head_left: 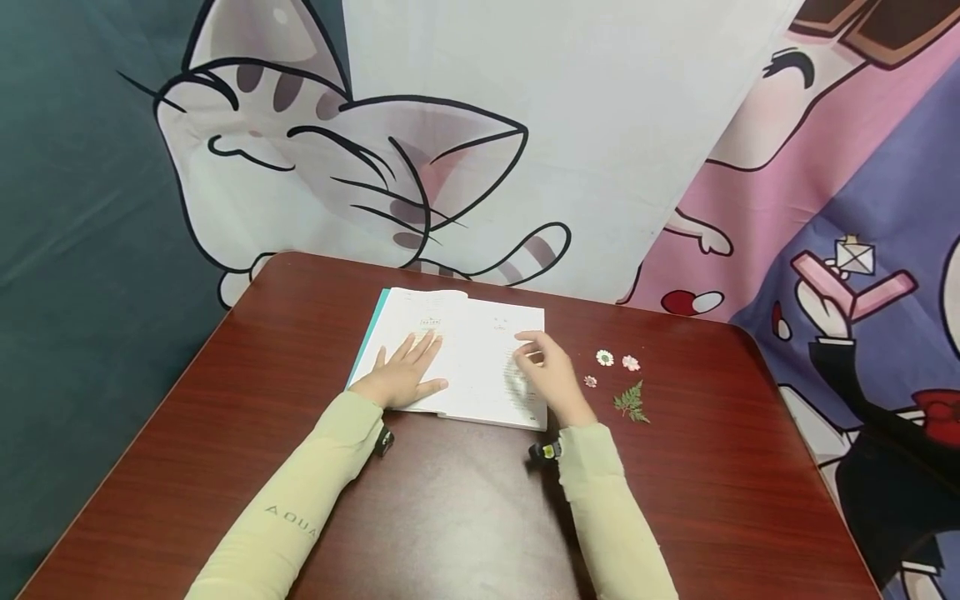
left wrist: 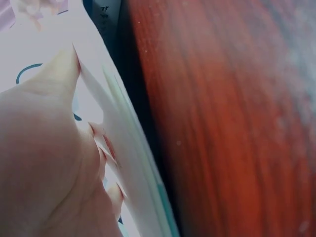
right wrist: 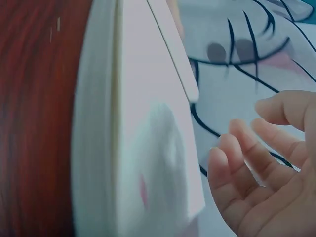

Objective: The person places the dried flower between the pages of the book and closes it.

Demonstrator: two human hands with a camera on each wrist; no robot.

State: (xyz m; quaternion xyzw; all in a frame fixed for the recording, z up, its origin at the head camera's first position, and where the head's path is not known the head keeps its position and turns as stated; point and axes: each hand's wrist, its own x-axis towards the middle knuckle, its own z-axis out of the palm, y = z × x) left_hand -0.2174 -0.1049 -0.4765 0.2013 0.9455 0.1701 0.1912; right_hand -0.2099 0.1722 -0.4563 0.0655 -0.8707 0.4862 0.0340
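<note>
An open book with white printed pages and a teal cover edge lies on the table. Spread flat, my left hand presses on its left page; the left wrist view has the thumb and palm against the paper by the book's edge. My right hand hovers over the right page, its fingers loosely bent. Nothing shows between those fingers in the right wrist view. Just right of the book lie a white dried flower, a pink one, a smaller pinkish one and a green fern leaf.
The dark reddish wooden table has rounded far corners. Behind it hangs a cloth backdrop with cartoon cats and figures. A small dark camera sits at the right wrist, and another at the left.
</note>
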